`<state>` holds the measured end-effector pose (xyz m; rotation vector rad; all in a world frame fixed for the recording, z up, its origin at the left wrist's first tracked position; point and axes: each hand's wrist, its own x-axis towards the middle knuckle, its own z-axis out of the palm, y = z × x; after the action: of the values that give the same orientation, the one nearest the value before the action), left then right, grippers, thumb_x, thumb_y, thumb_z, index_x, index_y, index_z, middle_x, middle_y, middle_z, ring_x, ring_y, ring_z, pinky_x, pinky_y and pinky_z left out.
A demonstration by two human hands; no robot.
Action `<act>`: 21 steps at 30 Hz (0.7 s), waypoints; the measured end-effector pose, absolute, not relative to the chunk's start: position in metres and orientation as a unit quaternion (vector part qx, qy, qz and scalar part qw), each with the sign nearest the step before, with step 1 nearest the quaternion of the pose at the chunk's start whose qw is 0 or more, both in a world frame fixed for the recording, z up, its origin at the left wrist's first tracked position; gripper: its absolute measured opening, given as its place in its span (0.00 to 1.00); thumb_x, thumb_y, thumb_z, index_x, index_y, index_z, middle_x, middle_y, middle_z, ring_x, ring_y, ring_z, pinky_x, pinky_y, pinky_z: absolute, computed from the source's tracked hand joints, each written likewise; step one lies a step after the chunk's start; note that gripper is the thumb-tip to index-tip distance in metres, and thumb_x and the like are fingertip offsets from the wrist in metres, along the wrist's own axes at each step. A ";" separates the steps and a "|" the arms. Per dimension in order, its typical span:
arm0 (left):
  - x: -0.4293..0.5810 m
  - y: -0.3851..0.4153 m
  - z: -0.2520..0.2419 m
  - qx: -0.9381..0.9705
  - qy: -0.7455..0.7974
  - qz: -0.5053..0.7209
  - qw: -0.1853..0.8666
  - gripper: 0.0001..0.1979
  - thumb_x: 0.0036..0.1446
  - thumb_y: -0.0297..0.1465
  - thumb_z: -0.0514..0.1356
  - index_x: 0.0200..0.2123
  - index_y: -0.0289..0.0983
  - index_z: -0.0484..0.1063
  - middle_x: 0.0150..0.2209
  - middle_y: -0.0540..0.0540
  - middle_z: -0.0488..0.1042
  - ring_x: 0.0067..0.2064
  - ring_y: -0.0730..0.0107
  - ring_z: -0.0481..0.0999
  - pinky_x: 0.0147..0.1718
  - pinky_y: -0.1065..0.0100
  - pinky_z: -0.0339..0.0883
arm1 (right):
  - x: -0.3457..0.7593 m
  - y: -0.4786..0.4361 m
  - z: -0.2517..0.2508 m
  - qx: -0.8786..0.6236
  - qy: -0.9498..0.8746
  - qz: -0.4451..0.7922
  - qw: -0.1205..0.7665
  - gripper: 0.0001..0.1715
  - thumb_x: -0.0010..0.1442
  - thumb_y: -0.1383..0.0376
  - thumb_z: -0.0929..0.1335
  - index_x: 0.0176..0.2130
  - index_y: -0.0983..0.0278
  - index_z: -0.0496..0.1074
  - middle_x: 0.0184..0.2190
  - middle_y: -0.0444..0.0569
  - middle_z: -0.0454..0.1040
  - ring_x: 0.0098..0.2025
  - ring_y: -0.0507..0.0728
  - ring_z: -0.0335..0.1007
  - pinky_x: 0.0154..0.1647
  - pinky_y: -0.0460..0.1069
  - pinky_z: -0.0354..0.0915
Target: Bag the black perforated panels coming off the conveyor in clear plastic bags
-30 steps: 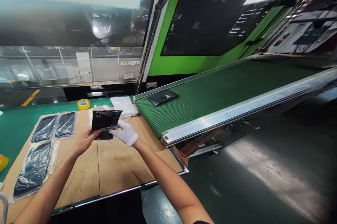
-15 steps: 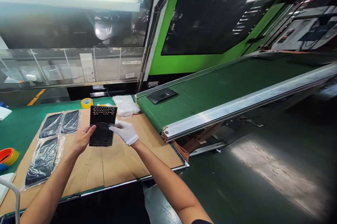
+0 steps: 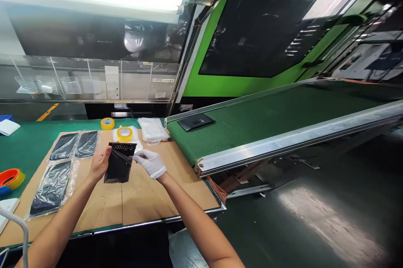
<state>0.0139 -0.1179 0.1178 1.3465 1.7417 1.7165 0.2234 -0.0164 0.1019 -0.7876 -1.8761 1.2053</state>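
A black slotted panel [image 3: 119, 168] hangs over the cardboard sheet, with a clear plastic bag around its lower part. My left hand [image 3: 100, 164] is bare and grips the panel's left edge, thumb on the front. On the right side, my right hand [image 3: 150, 163], in a white glove, pinches the clear film at the bag's upper edge. Wrapped black panels [image 3: 52, 186] lie on the cardboard [image 3: 145, 201] left of my left hand.
A yellow tape roll [image 3: 124, 134] and a stack of white bags [image 3: 153, 130] lie behind the hands. Another black panel [image 3: 195, 122] rests on the green conveyor belt [image 3: 252, 116]. A tape dispenser [image 3: 11, 179] stands at far left.
The panel has dropped and tilted, and the film now reaches higher over its slots. My left hand has moved up along its edge. The view has shifted slightly, and the nearer tape roll shows fully.
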 end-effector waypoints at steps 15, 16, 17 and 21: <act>-0.007 -0.118 0.122 0.447 0.593 0.638 0.201 0.46 0.57 0.68 0.52 0.52 0.32 0.81 0.47 0.35 0.84 0.52 0.46 0.81 0.56 0.53 0.71 | 0.209 -0.016 0.070 -0.271 -0.816 0.403 0.315 0.18 0.64 0.51 0.69 0.35 0.61 0.83 0.34 0.48 0.83 0.36 0.56 0.76 0.43 0.50 0.71; -0.008 -0.118 0.121 0.449 0.601 0.633 0.191 0.46 0.57 0.68 0.51 0.52 0.33 0.81 0.47 0.35 0.84 0.52 0.47 0.81 0.57 0.53 0.71 | 0.210 -0.016 0.072 -0.268 -0.844 0.364 0.289 0.17 0.65 0.53 0.69 0.35 0.61 0.83 0.34 0.48 0.83 0.37 0.56 0.77 0.43 0.49 0.70; -0.008 -0.118 0.120 0.449 0.607 0.629 0.187 0.46 0.58 0.68 0.50 0.52 0.33 0.81 0.47 0.35 0.84 0.52 0.47 0.81 0.56 0.53 0.71 | 0.210 -0.016 0.074 -0.266 -0.867 0.328 0.263 0.16 0.66 0.55 0.68 0.35 0.61 0.83 0.35 0.48 0.83 0.37 0.55 0.77 0.44 0.49 0.69; -0.010 -0.118 0.107 0.441 0.608 0.626 0.208 0.47 0.58 0.68 0.50 0.54 0.32 0.80 0.44 0.35 0.84 0.49 0.48 0.82 0.54 0.54 0.73 | 0.212 -0.019 0.080 -0.273 -0.894 0.253 0.250 0.16 0.67 0.60 0.67 0.34 0.62 0.82 0.34 0.49 0.83 0.37 0.55 0.76 0.43 0.48 0.68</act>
<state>-0.0096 -0.1179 0.1074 1.2290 1.6932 1.7435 0.2122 -0.0195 0.0804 -0.7436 -2.4327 0.6880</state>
